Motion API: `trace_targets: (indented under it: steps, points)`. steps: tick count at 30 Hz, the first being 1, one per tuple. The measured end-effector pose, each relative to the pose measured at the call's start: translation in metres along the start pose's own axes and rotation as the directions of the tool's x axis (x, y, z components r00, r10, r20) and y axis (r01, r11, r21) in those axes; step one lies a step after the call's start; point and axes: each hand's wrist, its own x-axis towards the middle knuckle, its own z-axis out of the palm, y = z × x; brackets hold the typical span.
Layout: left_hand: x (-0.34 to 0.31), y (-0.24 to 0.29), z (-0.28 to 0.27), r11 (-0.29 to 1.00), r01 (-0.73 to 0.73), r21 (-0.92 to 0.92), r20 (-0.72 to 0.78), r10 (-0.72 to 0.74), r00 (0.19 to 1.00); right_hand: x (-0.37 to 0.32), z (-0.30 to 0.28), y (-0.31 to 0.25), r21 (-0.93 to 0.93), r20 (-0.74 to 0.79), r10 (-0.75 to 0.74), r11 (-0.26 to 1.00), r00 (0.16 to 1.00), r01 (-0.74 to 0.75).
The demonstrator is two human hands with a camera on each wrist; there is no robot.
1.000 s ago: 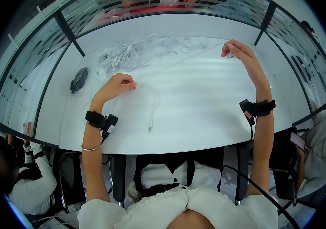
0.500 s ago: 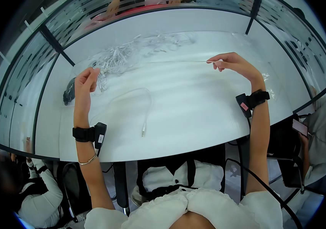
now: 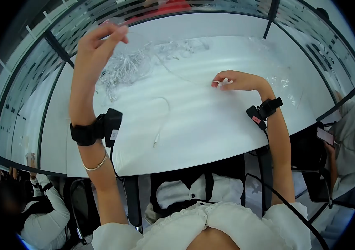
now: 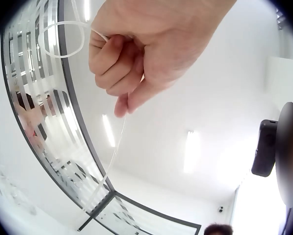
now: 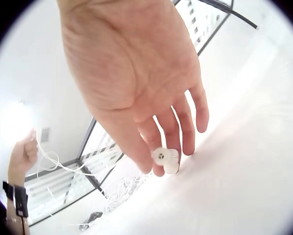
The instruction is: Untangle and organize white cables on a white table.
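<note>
In the head view my left hand (image 3: 96, 48) is raised over the far left of the table. Its thumb and forefinger pinch a thin white cable (image 4: 116, 152), which hangs in a line below the fingertips, while the other fingers curl in. A loop of cable also sticks out beside the knuckles in the left wrist view. Lower over the table, my right hand (image 3: 242, 80) pinches a pair of white earbuds (image 5: 168, 159) between thumb and fingertips. A white earphone cable with a plug (image 3: 156, 140) at its end lies on the near middle of the table.
A tangled heap of white cables (image 3: 125, 71) lies at the back left of the table (image 3: 202, 129). Clear plastic (image 3: 285, 85) lies on the right. A dark bundle (image 5: 90, 221) sits beyond the heap. Low partitions enclose the table; people sit on both sides.
My left hand has moved left, then up and away, drawing the cable along. My right hand has come nearer and inward, still pinching the earbuds.
</note>
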Motion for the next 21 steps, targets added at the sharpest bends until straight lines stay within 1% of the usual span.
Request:
trace_targets:
  steps: [1,2,4,5,6,8,11,14,15,18,19,21]
  points:
    - [0.005,0.0,0.004,0.999,-0.038,0.023,0.043,0.037,0.998,0.001,0.001,-0.001,-0.098,-0.018,-0.035,0.995,0.999,0.033]
    - [0.008,0.0,0.008,0.998,-0.063,0.012,0.082,0.062,0.995,0.003,0.001,-0.005,-0.115,-0.111,-0.102,0.989,0.989,0.089]
    - [0.014,-0.001,0.019,0.994,-0.111,-0.016,0.159,0.112,0.981,0.009,0.001,-0.025,-0.164,-0.287,-0.233,0.968,0.929,0.192]
    - [0.013,0.003,0.026,0.997,-0.078,-0.009,0.15,0.079,0.986,0.011,-0.001,-0.041,-0.132,-0.356,-0.276,0.961,0.893,0.244]
    - [0.014,0.002,0.03,0.996,-0.093,-0.013,0.152,0.094,0.984,0.013,-0.003,-0.067,-0.102,-0.424,-0.312,0.949,0.85,0.298]
    - [0.015,-0.001,0.036,0.992,-0.121,-0.023,0.16,0.123,0.979,0.019,-0.003,-0.109,0.057,-0.484,-0.382,0.884,0.787,0.464]
    - [0.018,-0.012,0.036,0.983,-0.148,-0.104,0.123,0.161,0.979,0.039,0.004,-0.139,0.188,-0.503,-0.481,0.75,0.718,0.634]
    - [0.014,-0.005,0.019,0.998,-0.061,-0.011,-0.007,0.061,0.998,0.044,0.002,-0.144,0.418,-0.359,-0.466,0.694,0.809,0.586]
    - [0.013,-0.007,0.016,0.995,-0.076,-0.07,-0.073,0.07,0.995,0.05,0.006,-0.141,0.476,-0.397,-0.407,0.675,0.823,0.564]
    - [0.011,-0.02,-0.002,0.988,-0.126,-0.088,-0.2,0.106,0.974,0.042,-0.003,-0.128,0.572,-0.313,-0.286,0.705,0.906,0.42]
    - [0.01,-0.018,-0.004,0.99,-0.126,-0.055,-0.269,0.107,0.957,0.043,-0.001,-0.121,0.535,-0.343,-0.273,0.73,0.899,0.426]
    - [0.01,-0.026,-0.025,0.996,-0.049,-0.069,-0.321,0.024,0.947,0.042,-0.003,-0.108,0.534,-0.293,-0.205,0.774,0.934,0.338]
